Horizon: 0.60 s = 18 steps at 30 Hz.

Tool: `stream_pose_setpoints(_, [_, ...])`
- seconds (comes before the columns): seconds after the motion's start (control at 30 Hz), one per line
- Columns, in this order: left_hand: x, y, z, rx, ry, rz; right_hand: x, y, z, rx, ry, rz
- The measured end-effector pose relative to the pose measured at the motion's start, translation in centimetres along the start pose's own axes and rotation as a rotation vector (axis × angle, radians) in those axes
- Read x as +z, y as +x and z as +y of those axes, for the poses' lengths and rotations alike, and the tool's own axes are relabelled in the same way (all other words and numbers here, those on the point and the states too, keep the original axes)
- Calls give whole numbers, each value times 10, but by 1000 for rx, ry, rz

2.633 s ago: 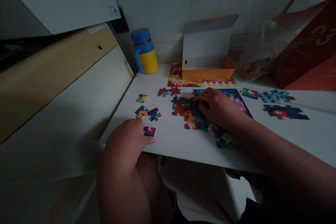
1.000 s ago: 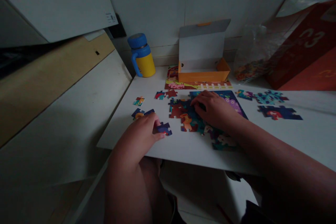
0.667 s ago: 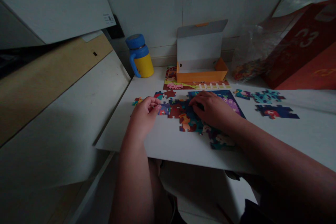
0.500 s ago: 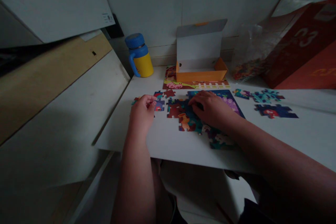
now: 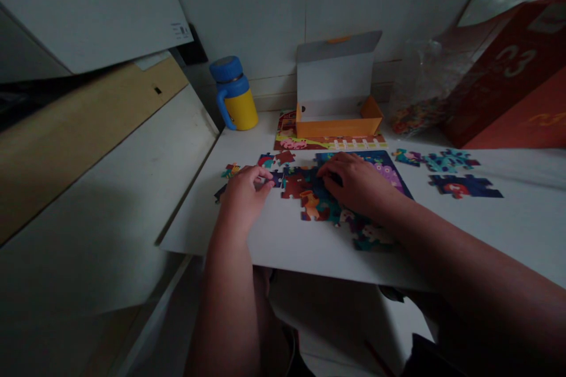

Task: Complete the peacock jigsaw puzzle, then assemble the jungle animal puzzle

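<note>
Shift noted: blue piece is now brought from nearer the body to just past the curled fingertips of the left hand, touching the joined puzzle. Fitting is judged under way; grip cannot be told. Right hand is laid flat on the puzzle, fingers spread.

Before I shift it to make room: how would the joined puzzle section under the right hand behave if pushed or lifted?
The joined puzzle section, thin and flat, probably slides easily on the smooth white board. Lifted, it likely sags and splits at its ragged edges.
</note>
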<state>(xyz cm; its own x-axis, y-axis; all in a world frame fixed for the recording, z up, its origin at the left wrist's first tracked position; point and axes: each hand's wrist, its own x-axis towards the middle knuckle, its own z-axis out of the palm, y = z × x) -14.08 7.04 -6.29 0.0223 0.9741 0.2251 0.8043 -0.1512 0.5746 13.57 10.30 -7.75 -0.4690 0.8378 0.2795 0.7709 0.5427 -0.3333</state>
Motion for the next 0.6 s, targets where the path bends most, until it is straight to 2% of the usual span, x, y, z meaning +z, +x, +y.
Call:
stream_pose_setpoints(0.17, [0, 2, 3, 118, 90, -50, -1, 0, -2, 10, 1, -12])
stream_pose_setpoints(0.6, [11, 2, 10, 153, 207, -63, 0, 0, -1, 6, -5, -14])
